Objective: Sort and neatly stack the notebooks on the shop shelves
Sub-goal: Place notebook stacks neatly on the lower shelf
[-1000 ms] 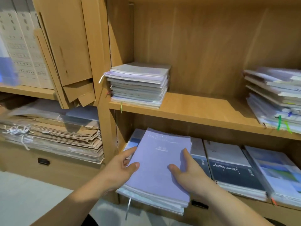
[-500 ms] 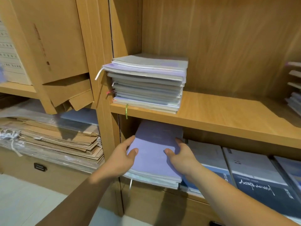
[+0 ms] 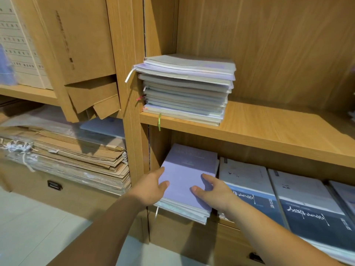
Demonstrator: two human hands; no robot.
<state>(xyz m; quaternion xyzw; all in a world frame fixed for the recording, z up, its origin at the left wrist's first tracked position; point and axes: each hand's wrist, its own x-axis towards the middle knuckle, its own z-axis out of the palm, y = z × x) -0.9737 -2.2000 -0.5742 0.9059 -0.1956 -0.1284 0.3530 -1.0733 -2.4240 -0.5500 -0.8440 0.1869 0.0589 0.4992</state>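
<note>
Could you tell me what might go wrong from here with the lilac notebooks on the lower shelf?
The lilac stack overhangs the lower shelf, so it may tip out if the left hand and right hand let go. Its lower notebooks are stepped and might splay when pushed. Its hanging ribbon could snag.
</note>
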